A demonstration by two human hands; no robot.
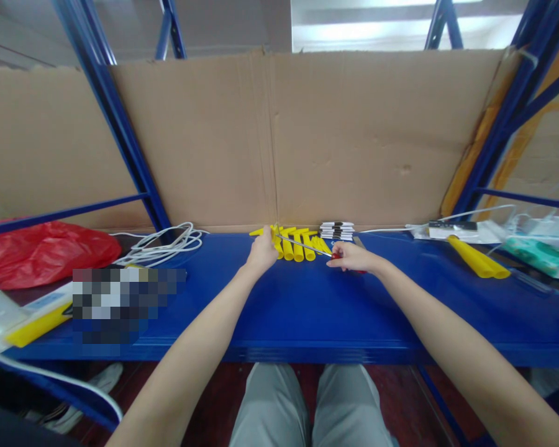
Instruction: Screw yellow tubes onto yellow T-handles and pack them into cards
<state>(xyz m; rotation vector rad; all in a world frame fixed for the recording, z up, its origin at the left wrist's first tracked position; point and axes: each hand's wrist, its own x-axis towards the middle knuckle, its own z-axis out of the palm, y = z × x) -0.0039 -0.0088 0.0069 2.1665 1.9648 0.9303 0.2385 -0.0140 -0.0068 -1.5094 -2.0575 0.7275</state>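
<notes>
My right hand is closed around the red handle of a tool that looks like a screwdriver. Its long thin metal shaft points left across several yellow tubes, towards my left hand. My left hand is at the left end of the row, with its fingers closed on a yellow tube. The shaft's tip is close to those fingers, but whether it touches the tube I cannot tell. Smaller yellow pieces lie to the right of the larger tubes. Behind them sits a stack of black-and-white packs.
A cardboard wall closes off the back of the blue bench. At left are a coiled white cable and a red plastic bag. Two yellow tubes and a green packet lie at right. Blue posts flank the bench.
</notes>
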